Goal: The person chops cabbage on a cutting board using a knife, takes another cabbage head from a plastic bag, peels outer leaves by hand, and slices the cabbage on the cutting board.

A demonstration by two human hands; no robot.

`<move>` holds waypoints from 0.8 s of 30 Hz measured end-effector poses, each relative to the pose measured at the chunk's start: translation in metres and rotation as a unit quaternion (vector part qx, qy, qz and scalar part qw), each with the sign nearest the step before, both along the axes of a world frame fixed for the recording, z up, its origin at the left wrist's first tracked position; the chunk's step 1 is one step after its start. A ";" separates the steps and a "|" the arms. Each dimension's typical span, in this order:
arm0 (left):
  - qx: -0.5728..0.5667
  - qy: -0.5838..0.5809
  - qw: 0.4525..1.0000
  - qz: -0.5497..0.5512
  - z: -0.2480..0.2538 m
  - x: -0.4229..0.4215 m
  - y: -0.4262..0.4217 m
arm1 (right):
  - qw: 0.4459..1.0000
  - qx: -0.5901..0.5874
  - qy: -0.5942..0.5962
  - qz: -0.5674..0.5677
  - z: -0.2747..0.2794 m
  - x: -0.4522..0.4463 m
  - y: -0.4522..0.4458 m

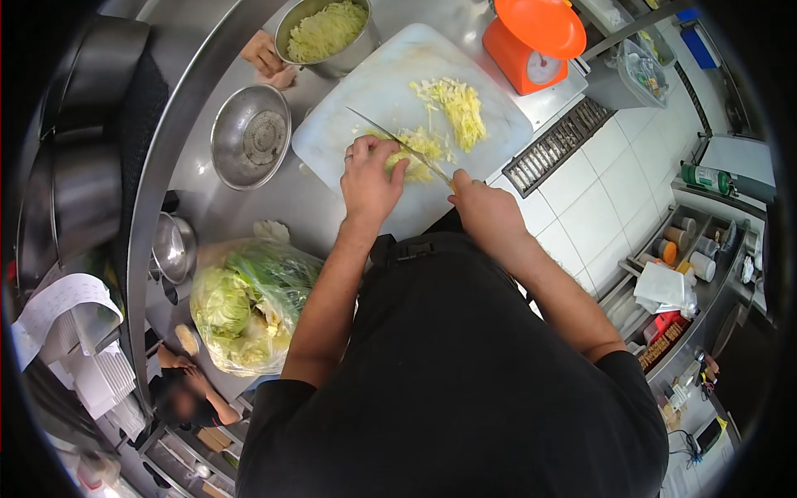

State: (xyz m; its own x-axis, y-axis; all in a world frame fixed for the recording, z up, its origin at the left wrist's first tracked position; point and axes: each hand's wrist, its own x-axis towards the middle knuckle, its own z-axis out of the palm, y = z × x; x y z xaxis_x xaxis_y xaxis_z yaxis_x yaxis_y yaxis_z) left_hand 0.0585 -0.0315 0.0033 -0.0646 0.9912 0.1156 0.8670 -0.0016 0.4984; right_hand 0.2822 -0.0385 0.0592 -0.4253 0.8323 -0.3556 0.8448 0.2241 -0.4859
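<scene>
My right hand (488, 214) is closed round the handle of a knife (413, 153), whose long blade slants up and left over the white cutting board (332, 124). Beside the blade, my left hand (371, 176), fingers curled, presses a piece of pale green lettuce (408, 164) against the board; the palm side is hidden. Cut shreds lie along the far side of the blade. Farther up the board rests a loose pile of shredded lettuce (462, 112), apart from both hands.
Beyond the board stand a metal pot (353, 56) of shreds and an orange scale (531, 62). Left are a metal bowl (226, 139) and a plastic bag of lettuce (237, 319). Another person's hand (262, 53) is near the pot; a second person (187, 398) is lower left.
</scene>
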 end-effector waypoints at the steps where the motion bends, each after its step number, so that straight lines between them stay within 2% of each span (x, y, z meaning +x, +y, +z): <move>1: -0.001 0.000 1.000 -0.001 -0.001 -0.001 0.000 | 1.000 0.005 0.005 -0.003 -0.009 -0.001 -0.003; 6: 0.007 -0.011 1.000 -0.001 -0.003 -0.001 -0.001 | 1.000 0.019 0.022 0.008 -0.055 -0.023 0.014; 10: -0.010 -0.006 1.000 -0.011 0.003 -0.004 0.000 | 1.000 0.004 0.016 0.015 -0.047 -0.027 0.025; 17: -0.051 -0.024 0.996 -0.064 0.005 -0.023 0.005 | 1.000 -0.026 -0.005 0.003 0.012 -0.003 0.007; 21: -0.040 -0.025 0.997 -0.067 0.002 -0.023 0.005 | 0.999 -0.032 -0.013 -0.004 0.004 -0.006 -0.002; 24: -0.034 -0.029 0.997 -0.061 0.001 -0.021 0.005 | 1.000 -0.005 0.002 -0.001 -0.034 -0.018 0.002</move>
